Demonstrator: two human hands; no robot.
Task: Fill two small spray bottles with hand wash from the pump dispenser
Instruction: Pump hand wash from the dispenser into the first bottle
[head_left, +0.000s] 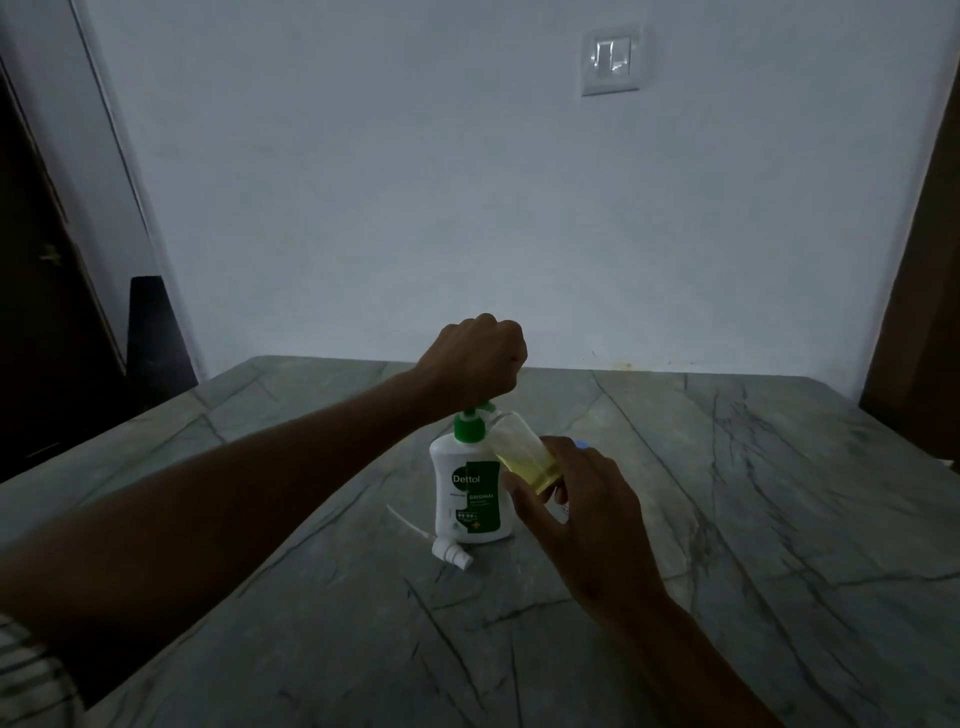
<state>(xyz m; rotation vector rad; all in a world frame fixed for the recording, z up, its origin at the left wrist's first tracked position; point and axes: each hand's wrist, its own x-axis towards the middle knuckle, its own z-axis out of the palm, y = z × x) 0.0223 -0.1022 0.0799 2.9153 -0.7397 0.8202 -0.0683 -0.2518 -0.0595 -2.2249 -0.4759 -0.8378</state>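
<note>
A white Dettol pump dispenser (470, 493) with a green pump stands upright mid-table. My left hand (475, 358) is a closed fist above it, its underside resting on the green pump head (485, 408). My right hand (576, 514) grips a small clear spray bottle (522, 452) without its cap, tilted with its mouth at the pump nozzle. Yellow liquid lies in the bottle's lower part. A white spray cap with its dip tube (449, 551) lies on the table at the dispenser's front left.
The grey marble-patterned table (753, 519) ends at a white wall with a light switch (612, 61). A small blue thing (582, 443) peeks out behind my right hand; what it is cannot be told. Dark furniture stands at both sides.
</note>
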